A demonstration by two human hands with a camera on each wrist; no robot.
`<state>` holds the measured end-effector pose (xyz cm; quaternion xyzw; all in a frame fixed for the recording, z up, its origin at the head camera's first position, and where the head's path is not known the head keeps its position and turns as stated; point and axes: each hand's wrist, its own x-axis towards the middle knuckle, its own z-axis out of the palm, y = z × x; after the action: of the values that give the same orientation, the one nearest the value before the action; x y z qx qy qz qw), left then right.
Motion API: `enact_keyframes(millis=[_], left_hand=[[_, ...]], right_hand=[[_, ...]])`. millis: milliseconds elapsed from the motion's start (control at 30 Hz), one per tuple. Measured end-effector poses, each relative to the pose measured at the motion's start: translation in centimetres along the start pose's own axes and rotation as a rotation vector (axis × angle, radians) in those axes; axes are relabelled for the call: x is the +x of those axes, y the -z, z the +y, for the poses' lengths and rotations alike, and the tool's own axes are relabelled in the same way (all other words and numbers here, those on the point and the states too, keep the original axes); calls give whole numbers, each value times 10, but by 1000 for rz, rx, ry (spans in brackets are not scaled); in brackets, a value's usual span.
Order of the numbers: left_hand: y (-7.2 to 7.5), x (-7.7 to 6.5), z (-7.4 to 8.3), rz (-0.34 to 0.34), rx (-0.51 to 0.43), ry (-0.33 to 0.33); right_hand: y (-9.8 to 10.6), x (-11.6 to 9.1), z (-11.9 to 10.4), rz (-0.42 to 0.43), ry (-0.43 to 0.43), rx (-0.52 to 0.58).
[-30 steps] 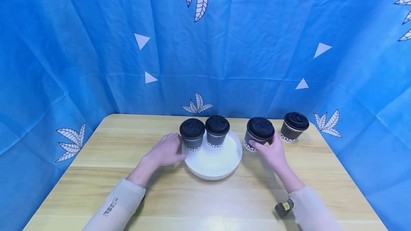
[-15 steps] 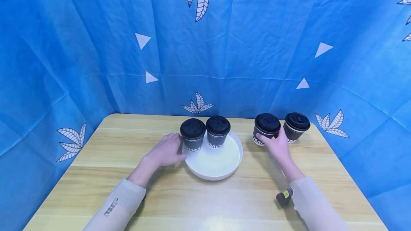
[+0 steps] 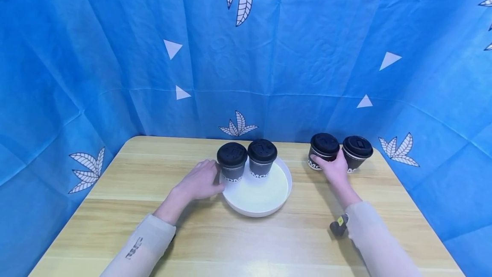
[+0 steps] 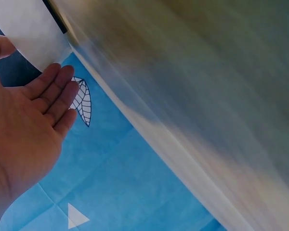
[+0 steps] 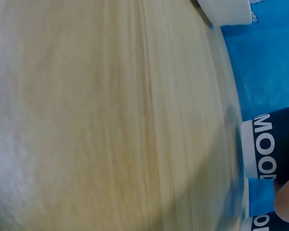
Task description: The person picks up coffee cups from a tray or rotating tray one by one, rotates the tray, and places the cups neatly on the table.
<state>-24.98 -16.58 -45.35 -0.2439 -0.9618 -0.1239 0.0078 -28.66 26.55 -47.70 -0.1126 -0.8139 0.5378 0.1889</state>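
Observation:
My right hand (image 3: pixel 333 168) grips a dark paper coffee cup (image 3: pixel 323 143) with a black lid, at the back right of the table. In the right wrist view, only a fingertip (image 5: pixel 287 202) shows against this lettered cup (image 5: pixel 267 144). A second lidded cup (image 3: pixel 357 148) stands just right of that hand. Two matching cups, a left one (image 3: pixel 232 157) and a right one (image 3: pixel 262 153), stand side by side on a round white tray (image 3: pixel 257 204). My left hand (image 3: pixel 200 181) is at the tray's left side, its fingers extended and uncurled in the left wrist view.
A wooden table (image 3: pixel 246 243) lies under everything. Behind it and along both sides hangs a blue cloth (image 3: pixel 307 46) with leaf and triangle prints. A small dark device (image 3: pixel 339 225) sits at my right sleeve's cuff.
My right hand has carried its cup rightward and back, away from the tray and close to the cup at far right. The left hand and the two cups on the tray stay put.

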Motion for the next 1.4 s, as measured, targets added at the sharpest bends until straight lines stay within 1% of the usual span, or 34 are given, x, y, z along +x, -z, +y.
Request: enact_keyframes(millis=[333, 500, 667, 767, 867, 1033, 1200, 1333, 1400], left_hand=[[-1, -1, 1, 2, -14, 2], [0, 0, 1, 3, -17, 1], [1, 1, 1, 0, -9, -3], [1, 1, 1, -3, -11, -3], [1, 0, 2, -3, -18, 0], [1, -1, 2, -5, -24, 5], [1, -1, 2, -6, -18, 0], [2, -1, 1, -8, -15, -3], [2, -1, 2, -10, -11, -6]], right_hand=[[0, 7, 7, 17, -29, -49], [2, 8, 4, 0, -28, -46], [6, 4, 1, -19, -36, -53], [9, -2, -1, -58, -50, -85], [14, -9, -4, -115, -62, -97], [24, -23, -9, -176, -73, -47], [34, -40, -17, -185, -105, 2], [39, -55, -25, -163, -125, 12], [40, -62, -30, -154, -150, 29]])
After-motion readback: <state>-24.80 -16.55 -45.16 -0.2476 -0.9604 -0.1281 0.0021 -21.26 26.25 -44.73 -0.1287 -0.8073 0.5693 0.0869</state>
